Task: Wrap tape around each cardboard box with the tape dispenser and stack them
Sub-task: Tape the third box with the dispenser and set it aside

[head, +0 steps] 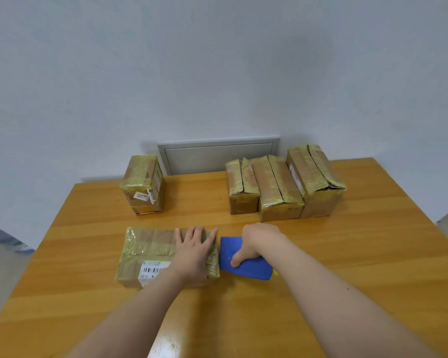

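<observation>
Starting at the table's (360, 275) 11 o'clock, a taped stack (142, 184) stands by itself; it looks like one box on another, though the seam is hard to read. Nearer, at about 9 o'clock from the table's middle, the near box (148, 254) lies flat with its barcode label facing up, already glossy with tape. The left hand (193, 250) rests on the box's right end, fingers straight and spread, pressing down rather than gripping. At the box's 3 o'clock edge, touching or nearly so, sits the blue tape dispenser (254, 268). The right hand (259, 241) is clamped on it, with the thumb hooked over the near face. At 1 o'clock, three more boxes (282, 187) stand side by side, their tape wrinkled and split.

The near box is probably light and stiff at its corners, but the tape film would be slick under a palm. It is best held by its short ends or pinned flat from above.
</observation>
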